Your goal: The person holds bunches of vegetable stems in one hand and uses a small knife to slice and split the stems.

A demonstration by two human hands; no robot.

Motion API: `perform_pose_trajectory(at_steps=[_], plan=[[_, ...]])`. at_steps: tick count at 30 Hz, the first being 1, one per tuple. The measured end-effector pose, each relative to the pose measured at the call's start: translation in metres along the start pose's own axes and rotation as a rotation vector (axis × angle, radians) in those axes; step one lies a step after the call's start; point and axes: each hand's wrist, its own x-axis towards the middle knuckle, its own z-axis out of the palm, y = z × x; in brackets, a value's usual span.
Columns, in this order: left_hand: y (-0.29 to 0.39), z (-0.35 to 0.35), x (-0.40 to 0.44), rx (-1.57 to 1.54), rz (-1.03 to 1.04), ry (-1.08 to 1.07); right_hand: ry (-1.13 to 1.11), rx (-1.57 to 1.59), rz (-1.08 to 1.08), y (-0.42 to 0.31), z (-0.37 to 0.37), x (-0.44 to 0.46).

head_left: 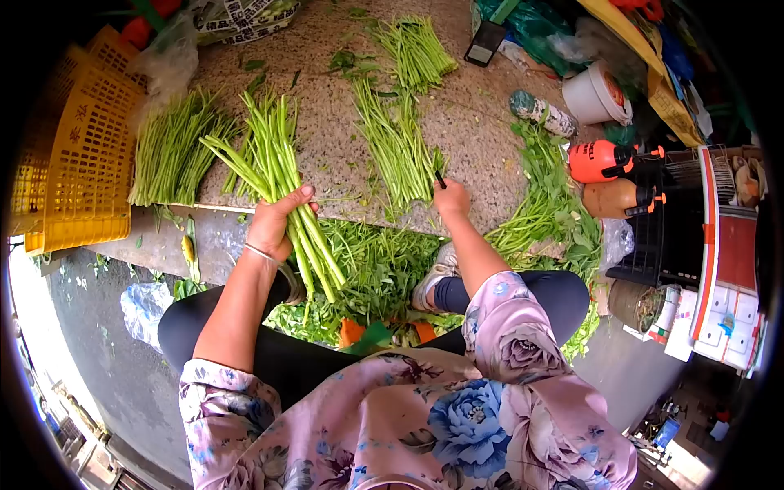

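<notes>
My left hand (276, 220) is closed round a bunch of long green vegetable stems (282, 159). The stems point up and away over the edge of the stone slab, and their lower ends hang below my fist. My right hand (452, 198) grips a small tool with a black part (440, 180) showing above the fingers; its kind is hidden. Just left of that hand lies a loose pile of thinner stems (396, 155). A thick bundle of trimmed stems (175, 151) rests on the slab at the left, and a smaller bundle (418, 53) lies at the back.
Yellow plastic crates (86, 155) stand at the left. Leafy stalks (547, 188) spread along the right, and leaves (376, 269) heap between my legs. An orange spray bottle (600, 161), a white bucket (592, 94) and a dark boxy device (485, 44) stand on the right side.
</notes>
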Motion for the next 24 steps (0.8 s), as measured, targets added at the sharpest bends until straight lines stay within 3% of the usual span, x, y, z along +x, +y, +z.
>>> perform_pose_trajectory(at_steps=[20,24], plan=[[-0.001,0.004,0.001,-0.009,-0.001,-0.017,-0.150,-0.110,-0.065,-0.007,-0.012,0.036],[-0.001,0.008,0.000,0.011,-0.016,-0.021,-0.132,0.148,-0.093,0.005,-0.024,0.041]])
